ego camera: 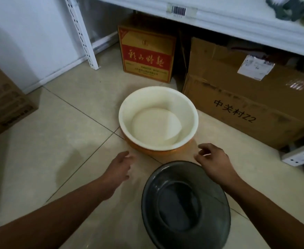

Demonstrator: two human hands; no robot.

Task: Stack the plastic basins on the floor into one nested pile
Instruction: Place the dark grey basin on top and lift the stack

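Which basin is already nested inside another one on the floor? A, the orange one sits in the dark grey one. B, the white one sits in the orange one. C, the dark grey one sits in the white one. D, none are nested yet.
B: the white basin sits inside the orange basin, whose wall shows below its rim, while the dark grey basin lies apart, nearer the person.

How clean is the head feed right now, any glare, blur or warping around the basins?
Head view: soft overall, top-right shelf items smeared; wide-angle bending at the shelf upright; tape glare on the large carton; cream basin bright inside, grey basin dim but readable; left hand and right hand slightly blurred.
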